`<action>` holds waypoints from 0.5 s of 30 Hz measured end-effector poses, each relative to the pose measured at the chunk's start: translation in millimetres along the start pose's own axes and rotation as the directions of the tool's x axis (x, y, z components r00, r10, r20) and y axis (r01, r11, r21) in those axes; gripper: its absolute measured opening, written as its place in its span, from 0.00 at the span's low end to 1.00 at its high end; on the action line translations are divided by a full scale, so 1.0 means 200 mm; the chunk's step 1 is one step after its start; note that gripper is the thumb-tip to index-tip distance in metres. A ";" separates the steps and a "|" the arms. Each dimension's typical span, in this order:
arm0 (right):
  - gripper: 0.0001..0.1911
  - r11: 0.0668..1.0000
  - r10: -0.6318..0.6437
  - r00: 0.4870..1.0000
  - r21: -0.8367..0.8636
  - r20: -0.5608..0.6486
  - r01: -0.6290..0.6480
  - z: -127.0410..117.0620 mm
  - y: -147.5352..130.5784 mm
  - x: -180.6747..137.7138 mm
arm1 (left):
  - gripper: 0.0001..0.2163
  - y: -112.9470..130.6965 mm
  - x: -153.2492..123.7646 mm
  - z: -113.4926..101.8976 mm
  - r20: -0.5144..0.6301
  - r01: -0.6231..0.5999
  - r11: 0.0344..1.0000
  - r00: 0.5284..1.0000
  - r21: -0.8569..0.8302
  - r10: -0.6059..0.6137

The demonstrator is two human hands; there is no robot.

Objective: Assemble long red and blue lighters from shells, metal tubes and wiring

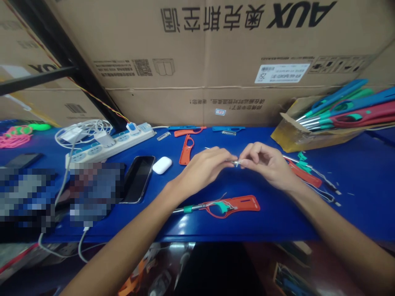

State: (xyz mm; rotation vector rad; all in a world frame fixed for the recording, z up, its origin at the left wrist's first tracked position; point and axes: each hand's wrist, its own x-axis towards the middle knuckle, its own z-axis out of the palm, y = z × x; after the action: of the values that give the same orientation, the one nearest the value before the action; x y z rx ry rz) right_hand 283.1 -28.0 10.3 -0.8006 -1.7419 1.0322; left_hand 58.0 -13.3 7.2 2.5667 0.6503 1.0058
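Above the middle of the blue table, my left hand [212,164] and my right hand [265,164] meet at the fingertips. Between them is a small metallic part [236,163], pinched from both sides; its kind is too small to make out. Just below lies an opened red lighter [243,204] with a long metal tube and a green trigger [222,207], its inside facing up. My left forearm covers the far end of its tube. Beside my right wrist lie another red lighter body [308,174], a loose green trigger piece [304,162] and thin wires.
A cardboard box [296,142] of long-necked lighters stands at the back right. Red and blue shell halves [186,150] lie behind my hands. To the left are a white earbud case [162,165], a phone [138,179], a power strip [114,144] and cables. A large carton [154,98] stands behind.
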 end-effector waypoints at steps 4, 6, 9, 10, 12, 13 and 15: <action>0.19 1.000 -0.011 1.000 -0.019 -0.010 0.011 0.00 0.00 0.00 | 0.07 0.01 0.00 0.01 -0.013 -0.009 1.000 1.000 0.013 0.009; 0.20 0.999 0.009 1.000 -0.037 -0.013 -0.009 -0.01 0.00 -0.01 | 0.08 0.01 0.00 0.01 -0.019 -0.014 0.999 1.000 0.032 0.014; 0.21 0.998 0.025 1.000 -0.059 -0.017 -0.025 -0.01 0.00 -0.01 | 0.08 0.02 0.00 0.02 -0.019 -0.009 0.998 1.000 0.068 0.011; 0.22 0.998 0.023 1.000 -0.060 -0.019 -0.024 -0.01 -0.01 -0.01 | 0.08 0.02 0.00 0.02 -0.016 -0.008 0.997 1.000 0.073 0.009; 0.22 0.998 0.012 1.000 -0.065 -0.023 -0.014 -0.01 -0.02 -0.01 | 0.09 0.03 0.00 0.03 -0.013 -0.006 0.997 1.000 0.074 0.007; 0.22 0.998 0.005 1.000 -0.068 -0.026 -0.006 -0.01 -0.02 -0.01 | 0.09 0.03 0.00 0.03 -0.013 -0.003 0.997 1.000 0.074 0.004; 0.21 0.997 -0.009 0.999 -0.072 -0.032 0.007 -0.01 -0.03 -0.01 | 0.09 0.04 0.00 0.03 -0.020 0.005 0.997 1.000 0.075 -0.003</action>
State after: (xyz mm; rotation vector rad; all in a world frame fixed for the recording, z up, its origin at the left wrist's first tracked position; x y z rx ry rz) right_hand 285.6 -30.7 15.2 -0.8504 -1.7611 0.9512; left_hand 65.3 -20.1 5.9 2.6214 0.7114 1.0260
